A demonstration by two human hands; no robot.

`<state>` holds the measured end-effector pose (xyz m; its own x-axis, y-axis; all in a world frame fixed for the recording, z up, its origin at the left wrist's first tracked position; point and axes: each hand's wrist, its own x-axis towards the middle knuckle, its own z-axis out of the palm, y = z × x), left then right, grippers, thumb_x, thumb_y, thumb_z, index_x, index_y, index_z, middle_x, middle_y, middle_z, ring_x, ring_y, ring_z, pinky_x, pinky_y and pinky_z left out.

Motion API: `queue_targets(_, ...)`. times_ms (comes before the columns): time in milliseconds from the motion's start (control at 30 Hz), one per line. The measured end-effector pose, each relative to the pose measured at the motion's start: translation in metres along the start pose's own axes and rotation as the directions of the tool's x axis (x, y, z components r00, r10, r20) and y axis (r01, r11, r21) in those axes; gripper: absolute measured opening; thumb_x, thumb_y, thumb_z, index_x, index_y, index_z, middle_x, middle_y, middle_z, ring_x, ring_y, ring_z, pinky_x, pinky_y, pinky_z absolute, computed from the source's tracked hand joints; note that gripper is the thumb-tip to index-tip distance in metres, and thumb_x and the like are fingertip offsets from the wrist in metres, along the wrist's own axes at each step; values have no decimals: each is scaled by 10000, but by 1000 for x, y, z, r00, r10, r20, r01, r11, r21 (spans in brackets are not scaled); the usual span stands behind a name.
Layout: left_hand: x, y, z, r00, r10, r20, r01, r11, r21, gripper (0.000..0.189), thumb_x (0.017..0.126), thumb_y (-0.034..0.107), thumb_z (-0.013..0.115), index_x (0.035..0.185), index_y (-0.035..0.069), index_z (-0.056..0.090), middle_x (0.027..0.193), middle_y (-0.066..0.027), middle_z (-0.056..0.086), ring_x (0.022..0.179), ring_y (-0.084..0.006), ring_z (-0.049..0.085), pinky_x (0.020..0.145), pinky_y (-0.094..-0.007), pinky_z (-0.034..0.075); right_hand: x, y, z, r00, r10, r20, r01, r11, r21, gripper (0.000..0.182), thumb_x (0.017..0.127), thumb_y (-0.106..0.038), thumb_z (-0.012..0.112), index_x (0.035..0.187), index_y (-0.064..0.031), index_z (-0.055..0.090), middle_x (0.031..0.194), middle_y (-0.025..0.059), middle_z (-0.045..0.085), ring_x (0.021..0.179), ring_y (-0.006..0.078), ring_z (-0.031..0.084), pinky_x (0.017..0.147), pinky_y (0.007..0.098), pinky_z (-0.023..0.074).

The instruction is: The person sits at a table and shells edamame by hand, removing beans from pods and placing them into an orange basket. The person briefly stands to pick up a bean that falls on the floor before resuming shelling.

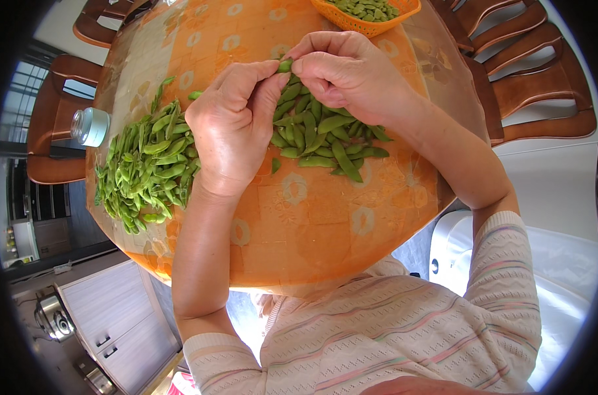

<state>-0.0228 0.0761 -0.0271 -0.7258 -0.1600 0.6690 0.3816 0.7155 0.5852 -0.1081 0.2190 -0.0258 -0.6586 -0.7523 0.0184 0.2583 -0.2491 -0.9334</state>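
Observation:
Between the fingertips of both hands is a green soybean pod (284,65), held above the table. My left hand (234,113) pinches its left end with thumb and forefinger. The fingers of my right hand (345,74) close on the other end. Under and beside my right hand lies a heap of plump green pods (323,133). Left of my left wrist spreads a larger pile of pods (150,163), which look flatter and lighter. A small green scrap (275,165) rests on the tablecloth between the two heaps.
An orange plastic basket (365,24) holding shelled green beans stands at the table's far side. A glass jar with a pale blue label (91,127) is near the left edge. An orange patterned tablecloth (299,222) covers the table. Wooden chairs (540,94) flank it.

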Motion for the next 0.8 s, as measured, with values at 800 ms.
queue_targets(800,11,-3,-19,797,-348,493,604,469,-645,141,871,121,577,975,38,624,666,-35,621,516,-65,540,454,-170,416,-1,-10,-6,985,87,151,-64,986,-151,61,801,-83,543,780,-27,552,519,-37,406,432,18,302,391,189,200)
